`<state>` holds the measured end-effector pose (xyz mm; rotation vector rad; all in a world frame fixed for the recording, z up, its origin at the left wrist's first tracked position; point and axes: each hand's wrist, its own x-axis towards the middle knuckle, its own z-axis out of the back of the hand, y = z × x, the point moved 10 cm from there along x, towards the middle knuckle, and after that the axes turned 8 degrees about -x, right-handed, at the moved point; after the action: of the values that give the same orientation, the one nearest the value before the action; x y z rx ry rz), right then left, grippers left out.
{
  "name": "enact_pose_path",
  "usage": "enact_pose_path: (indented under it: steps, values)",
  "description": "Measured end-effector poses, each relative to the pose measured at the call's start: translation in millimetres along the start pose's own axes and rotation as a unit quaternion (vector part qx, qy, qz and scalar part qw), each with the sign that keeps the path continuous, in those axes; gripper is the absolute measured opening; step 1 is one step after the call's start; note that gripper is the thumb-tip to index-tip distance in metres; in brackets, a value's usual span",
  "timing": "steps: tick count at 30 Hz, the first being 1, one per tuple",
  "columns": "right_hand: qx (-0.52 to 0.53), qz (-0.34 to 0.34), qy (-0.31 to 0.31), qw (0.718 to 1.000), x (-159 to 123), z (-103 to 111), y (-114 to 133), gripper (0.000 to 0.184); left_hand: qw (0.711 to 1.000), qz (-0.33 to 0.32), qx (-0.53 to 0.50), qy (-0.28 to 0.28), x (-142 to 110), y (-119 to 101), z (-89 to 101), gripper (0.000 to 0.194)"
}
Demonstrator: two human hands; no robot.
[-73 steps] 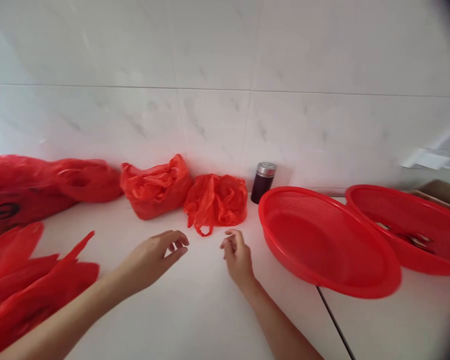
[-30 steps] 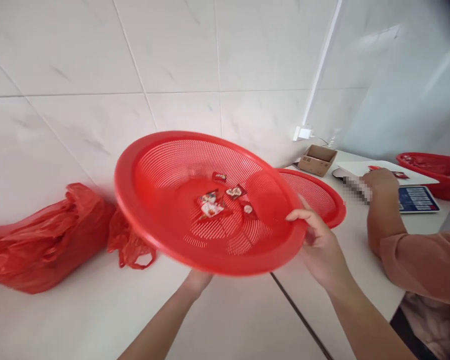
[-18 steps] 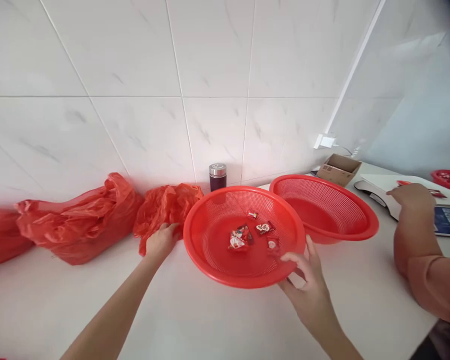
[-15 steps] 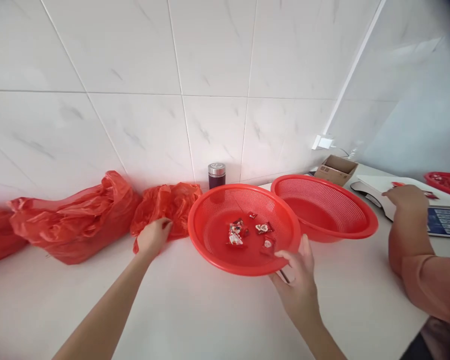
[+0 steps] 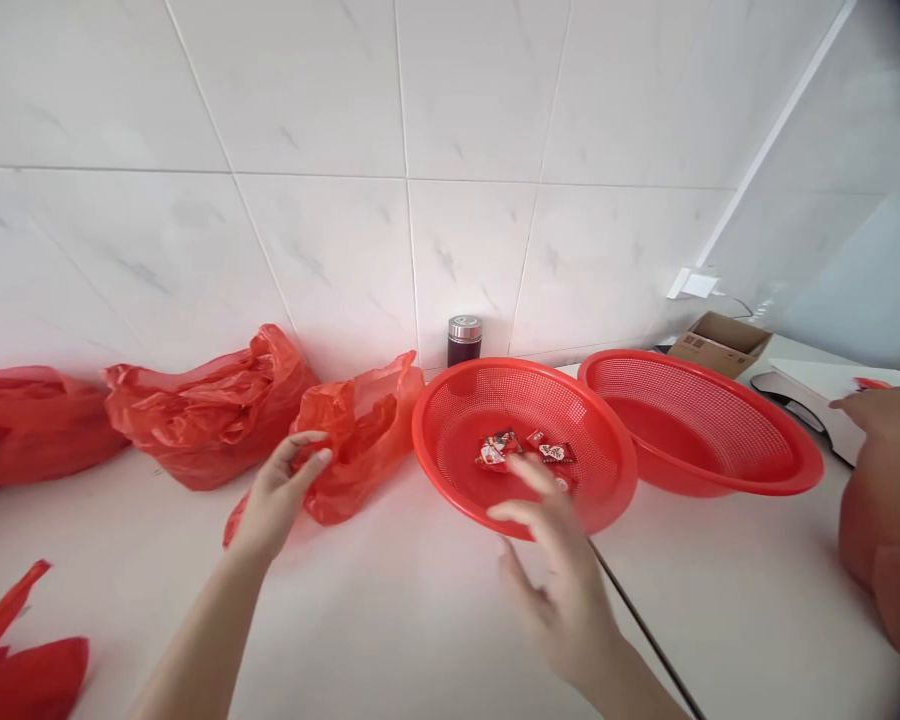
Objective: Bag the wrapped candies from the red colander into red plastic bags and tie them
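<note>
My left hand (image 5: pixel 274 500) pinches the near-left edge of a thin red plastic bag (image 5: pixel 379 465), whose mouth gapes open. Its thumb and index finger are close together on the film. Beside that bag stands a round red plastic colander (image 5: pixel 441 480) with small wrapped packets (image 5: pixel 553 452) lying on its bottom. My right hand (image 5: pixel 562 590), slightly blurred, is over the colander's front rim with fingers apart and nothing in them. Its fingertips cover part of the packets.
A second red colander (image 5: pixel 787 470) adjoins on the right, a cardboard box (image 5: pixel 724 345) behind it. A jar (image 5: pixel 465 340) stands by the wall. More red bags (image 5: pixel 210 420) sit left. A co-worker's arm (image 5: pixel 889 500) reaches in at right. A dark thin rod or cord (image 5: pixel 645 625) crosses the table.
The view has shifted left. My left hand has turned and the red bag's mouth has opened wider. My right hand has left the colander's rim and moved over its front, fingers spread.
</note>
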<state>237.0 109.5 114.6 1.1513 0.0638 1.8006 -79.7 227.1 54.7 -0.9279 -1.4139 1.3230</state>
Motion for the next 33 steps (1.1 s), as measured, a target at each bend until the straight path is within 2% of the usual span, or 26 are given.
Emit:
enact_pose_path:
  steps: [3, 5, 7, 8, 10, 12, 14, 17, 19, 21, 23, 26, 28, 30, 31, 33]
  values:
    - [0.117, 0.081, 0.079, 0.987, 35.2, -50.5, 46.3, 0.021, 0.997, 0.01, 0.08, 0.002, -15.1, 24.5, -6.7, 0.044]
    - [0.119, 0.085, 0.118, 0.982, 57.6, -95.3, 59.2, 0.021, 0.993, 0.006, 0.118, -0.023, -23.6, 33.1, -3.0, 0.043]
    - [0.026, 0.04, 0.192, 0.98, 71.1, -154.8, 51.3, 0.025, 0.988, 0.004, 0.145, -0.045, -31.7, 36.2, 4.1, 0.043]
    - [-0.035, 0.011, 0.239, 0.97, 72.0, -185.8, 41.5, 0.026, 0.986, 0.003, 0.154, -0.056, -35.5, 35.8, 9.0, 0.043]
    - [-0.083, -0.021, 0.282, 0.956, 69.4, -233.0, 24.7, 0.036, 0.982, -0.003, 0.166, -0.085, -42.7, 32.0, 22.6, 0.044]
    - [-0.115, -0.048, 0.301, 0.946, 62.1, -267.0, 6.3, 0.051, 0.978, -0.009, 0.169, -0.118, -48.6, 28.2, 39.1, 0.045]
    - [-0.137, -0.061, 0.299, 0.943, 56.2, -286.9, -10.2, 0.054, 0.974, -0.008, 0.173, -0.147, -52.5, 28.2, 54.8, 0.046]
    - [-0.15, -0.061, 0.271, 0.949, 58.3, -295.1, -29.2, 0.052, 0.949, -0.048, 0.236, -0.201, -57.0, 22.6, 72.5, 0.049]
    - [-0.152, -0.058, 0.248, 0.955, 64.6, -290.9, -38.2, 0.05, 0.912, -0.093, 0.323, -0.237, -59.5, 15.9, 77.5, 0.055]
    - [-0.146, -0.052, 0.222, 0.963, 69.0, -280.9, -41.0, 0.047, 0.888, -0.083, 0.385, -0.236, -55.3, 24.2, 79.9, 0.059]
    - [-0.141, -0.043, 0.195, 0.97, 65.5, -266.8, -35.9, 0.046, 0.896, -0.023, 0.393, -0.204, -46.2, 45.7, 85.4, 0.053]
    - [-0.083, -0.009, 0.149, 0.985, 42.7, -243.2, -11.8, 0.045, 0.919, 0.035, 0.351, -0.178, -38.2, 66.3, 97.7, 0.029]
    - [-0.004, 0.046, 0.15, 0.988, 21.5, -237.2, 11.7, 0.04, 0.929, 0.055, 0.313, -0.188, -39.1, 66.4, 106.1, 0.026]
    - [0.054, 0.093, 0.179, 0.978, 5.9, -242.0, 28.2, 0.03, 0.943, 0.074, 0.258, -0.197, -44.7, 60.4, 109.6, 0.032]
    - [0.061, 0.099, 0.194, 0.974, 3.5, -247.2, 29.6, 0.028, 0.95, 0.082, 0.228, -0.199, -48.6, 55.6, 109.2, 0.037]
    - [0.067, 0.078, 0.201, 0.974, 11.5, -255.9, 21.2, 0.035, 0.963, 0.093, 0.163, -0.193, -57.3, 44.6, 104.6, 0.047]
